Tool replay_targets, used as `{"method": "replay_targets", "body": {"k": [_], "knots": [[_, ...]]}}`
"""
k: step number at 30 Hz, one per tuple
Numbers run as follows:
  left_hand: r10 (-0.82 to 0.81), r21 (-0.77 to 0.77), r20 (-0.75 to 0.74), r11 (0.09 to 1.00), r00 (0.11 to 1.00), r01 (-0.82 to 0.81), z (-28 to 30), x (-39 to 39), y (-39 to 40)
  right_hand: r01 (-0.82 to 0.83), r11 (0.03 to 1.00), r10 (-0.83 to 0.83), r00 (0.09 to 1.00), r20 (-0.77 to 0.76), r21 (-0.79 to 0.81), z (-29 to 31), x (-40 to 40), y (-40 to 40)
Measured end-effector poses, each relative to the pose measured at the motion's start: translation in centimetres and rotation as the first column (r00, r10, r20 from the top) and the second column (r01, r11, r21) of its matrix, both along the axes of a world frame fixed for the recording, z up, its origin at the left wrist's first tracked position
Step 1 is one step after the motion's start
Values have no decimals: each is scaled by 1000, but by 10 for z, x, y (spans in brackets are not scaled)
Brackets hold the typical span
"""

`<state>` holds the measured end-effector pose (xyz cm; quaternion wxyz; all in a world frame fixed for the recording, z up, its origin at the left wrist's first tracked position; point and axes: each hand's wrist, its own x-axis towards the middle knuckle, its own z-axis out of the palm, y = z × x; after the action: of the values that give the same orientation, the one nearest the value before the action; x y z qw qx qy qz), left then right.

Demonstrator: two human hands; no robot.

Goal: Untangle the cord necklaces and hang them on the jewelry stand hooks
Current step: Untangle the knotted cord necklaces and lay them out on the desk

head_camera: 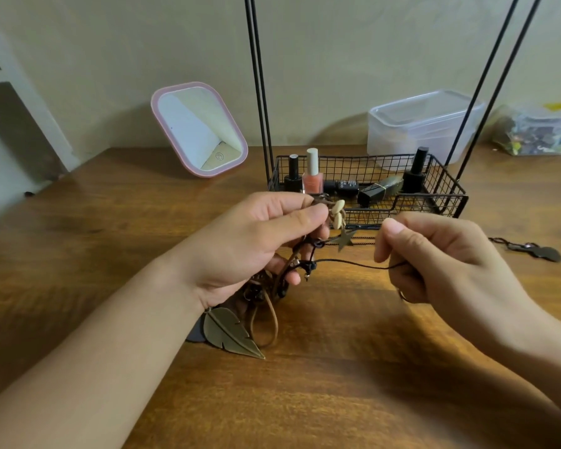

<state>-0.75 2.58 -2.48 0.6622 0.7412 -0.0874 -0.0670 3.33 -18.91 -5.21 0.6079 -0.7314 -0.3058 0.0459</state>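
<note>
A single wide-angle head camera is looking forward and down over the wooden tabletop (110,222), sitting close above both forearms. It is facing the beige wall (110,59) at the tabletop's far edge, and straight lines are bowing toward the picture's borders.

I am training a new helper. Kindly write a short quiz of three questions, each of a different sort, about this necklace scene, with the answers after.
1. True or false: the left hand grips the tangled necklace bundle.
2. The right hand pinches: A) the leaf pendant; B) a thin black cord; C) the pink nail polish.
3. Fill in: the pink mirror stands to the ____ of the wire basket.

Key
1. True.
2. B.
3. Left.
</note>
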Motion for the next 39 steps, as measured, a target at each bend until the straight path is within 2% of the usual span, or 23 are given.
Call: {"method": "replay_targets", "body": {"k": [5,11,13,16,21,25,29,31,34,39], "knots": [[-50,-89,-15,995,999,49,-1,-1,0,27,1000,-27,996,89,9,-1,0,1],[-140,-161,-30,978,990,133,-2,-1,-2,22,998,-29,994,109,62,0,-4,4],[-165,-188,-31,970,986,156,-3,-2,-3,19,999,-21,997,71,29,0,-5,8],[-182,-232,-46,958,982,166,-3,-3,-3,-13,992,22,997,70,-128,-5,-4,10],[-56,-238,-50,970,997,43,-3,-1,-5,-48,964,89,986,143,-263,-2,-5,4],[86,-166,-7,982,996,-86,-1,0,-7,-51,983,87,975,206,-177,3,-4,-3],[129,-127,5,984,992,-127,0,-2,-10,-96,984,131,962,239,-153,4,-7,-6],[138,-104,2,985,990,-137,0,-3,-10,-52,984,97,959,267,-171,3,-8,-6],[120,-61,-31,991,992,-122,0,-2,-9,106,972,-44,959,281,-210,4,-4,-3],[43,-129,-100,990,994,-56,1,0,-5,214,911,-148,967,206,-353,6,1,-2]]}}
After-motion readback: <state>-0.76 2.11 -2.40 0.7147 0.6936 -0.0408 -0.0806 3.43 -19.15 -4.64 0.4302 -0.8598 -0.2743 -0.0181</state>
